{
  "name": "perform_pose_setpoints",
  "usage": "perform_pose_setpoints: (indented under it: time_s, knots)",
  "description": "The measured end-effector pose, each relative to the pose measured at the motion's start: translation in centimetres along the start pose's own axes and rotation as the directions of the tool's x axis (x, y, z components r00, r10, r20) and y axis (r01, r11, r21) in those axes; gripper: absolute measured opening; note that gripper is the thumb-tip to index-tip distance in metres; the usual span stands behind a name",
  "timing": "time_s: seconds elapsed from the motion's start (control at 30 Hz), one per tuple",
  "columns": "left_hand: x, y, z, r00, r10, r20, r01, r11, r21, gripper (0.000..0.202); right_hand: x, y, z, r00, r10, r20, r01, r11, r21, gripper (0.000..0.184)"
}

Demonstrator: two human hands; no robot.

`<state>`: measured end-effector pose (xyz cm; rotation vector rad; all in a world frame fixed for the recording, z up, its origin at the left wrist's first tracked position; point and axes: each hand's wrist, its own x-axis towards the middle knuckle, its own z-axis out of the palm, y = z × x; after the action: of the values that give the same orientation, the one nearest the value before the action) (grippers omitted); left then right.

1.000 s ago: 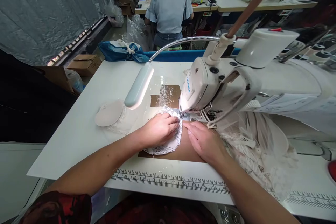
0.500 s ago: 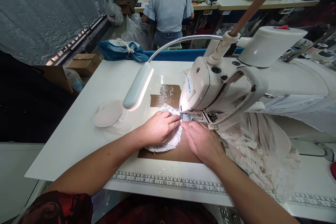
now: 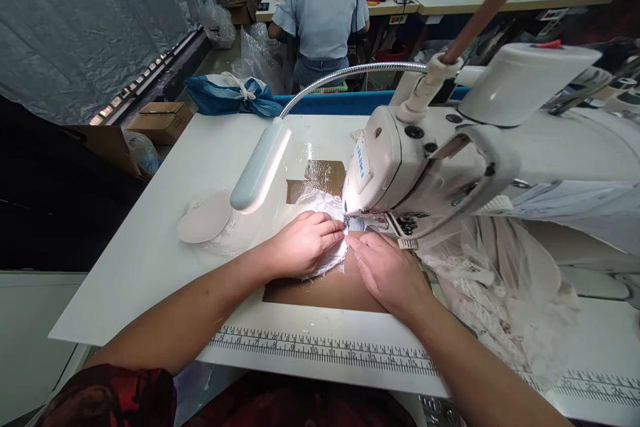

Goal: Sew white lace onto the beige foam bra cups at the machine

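The lace [image 3: 335, 258] is pressed down beside the machine [image 3: 385, 163] by the left hand [image 3: 303, 244], its fingers drawn together. At its edge, the right hand [image 3: 390, 270] is placed; whether either pinches cannot be told.

My table [image 3: 145, 260] carries the sewing machine [image 3: 387, 160], brown sheet [image 3: 315, 292], pale disc [image 3: 203, 220], heaped lace [image 3: 505, 297] and ruler strip [image 3: 320, 350].

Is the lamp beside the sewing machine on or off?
On: the lamp's lower edge glows bright white. The lace piece under the left hand is brightly lit too.
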<state>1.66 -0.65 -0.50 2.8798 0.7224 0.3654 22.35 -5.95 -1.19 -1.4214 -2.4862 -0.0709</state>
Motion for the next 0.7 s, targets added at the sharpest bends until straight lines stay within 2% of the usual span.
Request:
perform_pose_setpoints:
  time_s: [0.23, 0.53, 0.7]
  knots:
    - [0.12, -0.19, -0.13, 0.999, -0.024, -0.046, 0.022, 0.999, -0.049, 0.036, 0.0, 0.3, 0.06, 0.999, 0.019, 0.033, -0.022, 0.997, 0.079, 0.037]
    - [0.08, -0.61, -0.11, 0.994, -0.091, -0.064, 0.092, 0.996, 0.016, 0.034, 0.32, -0.09, 0.27, 0.998, 0.065, 0.015, -0.065, 0.998, -0.006, 0.039]
    - [-0.16, -0.51, -0.47, 0.995, -0.091, -0.048, 0.092, 0.995, 0.031, 0.035, 0.14, 0.06, 0.35, 0.995, 0.1, -0.004, -0.099, 0.994, 0.043, 0.037]
